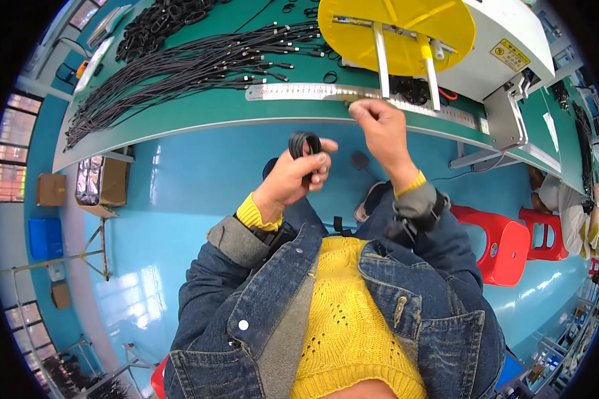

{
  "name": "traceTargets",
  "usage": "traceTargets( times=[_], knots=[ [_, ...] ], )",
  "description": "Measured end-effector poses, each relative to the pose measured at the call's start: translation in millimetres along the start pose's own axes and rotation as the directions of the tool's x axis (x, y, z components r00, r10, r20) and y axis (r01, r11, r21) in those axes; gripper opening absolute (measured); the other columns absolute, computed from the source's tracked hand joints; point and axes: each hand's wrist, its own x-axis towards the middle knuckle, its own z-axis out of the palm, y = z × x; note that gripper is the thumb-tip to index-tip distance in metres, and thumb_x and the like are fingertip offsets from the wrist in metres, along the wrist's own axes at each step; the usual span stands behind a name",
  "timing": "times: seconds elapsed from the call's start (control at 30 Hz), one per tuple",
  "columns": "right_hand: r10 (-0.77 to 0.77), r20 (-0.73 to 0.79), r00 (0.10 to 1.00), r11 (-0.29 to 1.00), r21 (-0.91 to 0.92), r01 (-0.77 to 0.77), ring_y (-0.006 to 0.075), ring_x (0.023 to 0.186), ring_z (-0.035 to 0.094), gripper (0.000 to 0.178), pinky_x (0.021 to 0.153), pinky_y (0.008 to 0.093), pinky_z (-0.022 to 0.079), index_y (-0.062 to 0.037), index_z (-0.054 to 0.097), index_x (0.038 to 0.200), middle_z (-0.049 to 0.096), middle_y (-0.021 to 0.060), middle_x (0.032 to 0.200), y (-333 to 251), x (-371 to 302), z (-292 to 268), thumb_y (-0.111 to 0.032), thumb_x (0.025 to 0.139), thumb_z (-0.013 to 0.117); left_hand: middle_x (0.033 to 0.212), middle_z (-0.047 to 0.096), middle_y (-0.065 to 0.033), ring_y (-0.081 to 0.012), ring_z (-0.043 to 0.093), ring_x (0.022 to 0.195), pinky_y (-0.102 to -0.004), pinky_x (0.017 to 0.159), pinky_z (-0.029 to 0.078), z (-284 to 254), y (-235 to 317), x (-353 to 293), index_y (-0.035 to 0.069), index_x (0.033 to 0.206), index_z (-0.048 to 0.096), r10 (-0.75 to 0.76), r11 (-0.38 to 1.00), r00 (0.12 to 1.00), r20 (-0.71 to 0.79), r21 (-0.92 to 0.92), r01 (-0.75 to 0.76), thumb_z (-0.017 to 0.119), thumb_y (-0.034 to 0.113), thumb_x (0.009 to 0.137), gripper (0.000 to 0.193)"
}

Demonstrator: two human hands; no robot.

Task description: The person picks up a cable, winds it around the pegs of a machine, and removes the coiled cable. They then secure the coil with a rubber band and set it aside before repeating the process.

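In front of my body, my left hand (293, 174) is wrapped round a coiled black cable (298, 141), which stands up out of the fist. My right hand (384, 130) is raised at the table's front edge, below the yellow disc. Its thumb and forefinger are pinched together; anything between them is too small or blurred to name. Just beyond those fingertips lies a long metal ruler (293, 92) along the green table (199, 114). Above the right hand, a machine's round yellow disc (406, 13) carries metal rods (381, 60) that reach down toward the ruler.
Straight black cables (173, 73) with metal plugs lie in a bundle at the table's left. Behind them is a heap of coiled cables (160, 30). The white machine body (506, 73) stands at the right. Red stools (502, 249) and another person (569, 213) are farther right.
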Motion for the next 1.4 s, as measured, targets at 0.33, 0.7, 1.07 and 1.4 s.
traceTargets(
  times=[0.33,0.7,1.07,1.4],
  knots=[
    [0.307,0.628,0.715,0.557,0.491,-0.670,0.0049,0.063,0.051,0.018,0.055,0.0172,0.040,-0.0020,0.062,0.091,0.060,-0.0016,0.075,-11.7,-57.7,-22.3,-0.019,0.087,0.059,0.064,0.049,0.0005,-0.0060,0.044,0.051,-0.0209,0.043,0.036,3.6,-11.2,10.2,0.004,0.084,0.054,0.009,0.923,0.990,-0.137,0.382,0.044,0.057,0.013,0.082,0.010],
    [0.315,0.719,0.619,0.569,0.379,-0.730,0.0085,0.055,0.055,0.017,0.049,0.0234,0.045,-0.0019,0.062,0.098,0.062,0.0025,0.076,-7.4,-66.8,-63.6,-0.012,0.085,0.057,0.063,0.050,0.0016,-0.0058,0.046,0.052,-0.0212,0.045,0.036,16.2,-18.2,15.1,0.004,0.080,0.053,-0.112,0.760,0.986,0.124,0.650,0.004,0.061,0.013,0.080,0.012],
    [-0.121,0.634,0.764,0.944,-0.166,0.287,0.0086,0.075,0.054,0.045,0.064,0.0238,0.046,-0.0025,0.049,0.111,0.058,0.0027,0.084,-19.9,-42.9,-44.8,-0.007,0.071,0.069,0.080,0.061,-0.0058,-0.0118,0.055,0.072,-0.0293,0.067,0.047,29.1,-28.2,17.4,-0.001,0.107,0.053,0.091,0.211,0.996,0.013,0.977,-0.032,0.071,0.016,0.073,0.042],
    [0.245,0.753,0.610,0.105,0.605,-0.789,0.0080,0.062,0.051,0.026,0.051,0.0249,0.042,-0.0022,0.050,0.101,0.056,0.0034,0.079,4.7,-82.6,-42.2,-0.017,0.081,0.061,0.092,0.060,-0.0027,-0.0123,0.053,0.072,-0.0284,0.063,0.046,16.8,-34.5,11.1,0.003,0.124,0.042,0.092,0.804,0.992,0.087,0.582,-0.126,0.070,0.004,0.067,0.063]
  ],
)
